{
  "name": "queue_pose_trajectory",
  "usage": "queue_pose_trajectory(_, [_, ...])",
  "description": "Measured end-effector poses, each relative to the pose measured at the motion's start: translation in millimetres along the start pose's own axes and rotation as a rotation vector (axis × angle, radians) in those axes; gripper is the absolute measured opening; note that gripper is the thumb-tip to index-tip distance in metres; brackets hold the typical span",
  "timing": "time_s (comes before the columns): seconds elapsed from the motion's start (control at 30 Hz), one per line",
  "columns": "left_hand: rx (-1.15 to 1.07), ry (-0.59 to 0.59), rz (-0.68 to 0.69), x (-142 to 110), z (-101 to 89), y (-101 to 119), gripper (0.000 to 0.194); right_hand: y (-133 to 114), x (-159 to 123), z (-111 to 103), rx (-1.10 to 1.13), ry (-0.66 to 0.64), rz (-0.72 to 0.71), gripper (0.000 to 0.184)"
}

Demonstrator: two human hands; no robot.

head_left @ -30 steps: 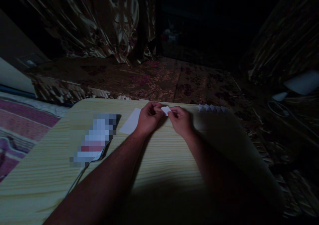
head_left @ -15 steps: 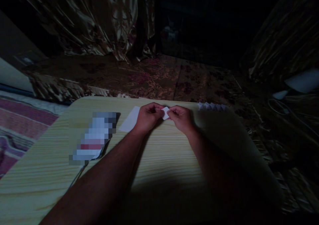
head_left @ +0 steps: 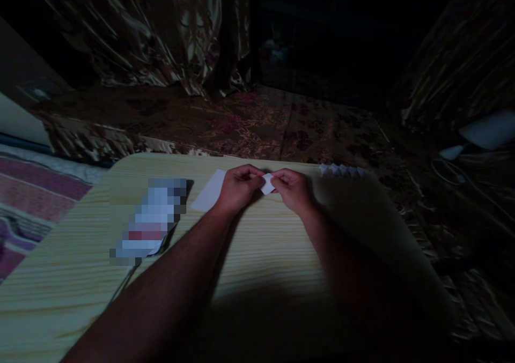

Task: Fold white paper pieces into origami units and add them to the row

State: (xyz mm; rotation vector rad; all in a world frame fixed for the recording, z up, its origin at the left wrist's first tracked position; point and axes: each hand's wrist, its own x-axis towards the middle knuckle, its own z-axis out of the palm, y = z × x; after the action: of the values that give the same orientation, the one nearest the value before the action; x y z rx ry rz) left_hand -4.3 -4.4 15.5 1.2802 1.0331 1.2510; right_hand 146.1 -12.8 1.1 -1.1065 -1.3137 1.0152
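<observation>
Between my two hands is a small piece of folded white paper [head_left: 267,184], held near the far edge of the table. My left hand [head_left: 240,187] pinches its left side with thumb and fingers. On the other side, my right hand [head_left: 293,189] grips the right edge the same way. A flat white paper sheet [head_left: 208,190] lies just left of my left hand, partly covered by it. Several small star-shaped folded paper pieces [head_left: 341,170] stand in a row to the right, along the table's far edge.
The pale wooden table [head_left: 257,256] has a phone-like device [head_left: 151,218], blurred by pixels, with a cable [head_left: 120,288] at its left. Behind are patterned curtains [head_left: 193,36] and a cloth-covered ledge [head_left: 241,119]. A white lamp [head_left: 491,130] stands dimly at the right.
The folded paper has turned slightly between my fingers and shows a more angular outline. Both hands stay in nearly the same place; the whole view has shifted a little.
</observation>
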Motion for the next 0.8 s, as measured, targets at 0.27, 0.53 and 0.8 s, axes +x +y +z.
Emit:
queue_pose_trajectory(0.27, [-0.044, -0.014, 0.030, 2.6, -0.3, -1.7, 0.008, -6.6, -2.4, -1.1, 0.028, -0.043, 0.019, 0.018])
queue_pose_trajectory(0.53, [-0.116, -0.055, 0.016, 4.2, -3.4, 0.1, 0.007, -4.8, -1.8, -5.3, 0.063, -0.082, -0.016, 0.015])
queue_pose_trajectory(0.8, [-0.058, -0.067, 0.027, 0.6, -2.2, 2.2, 0.011, -6.5, -2.5, -7.0, 0.070, -0.085, -0.032, 0.013])
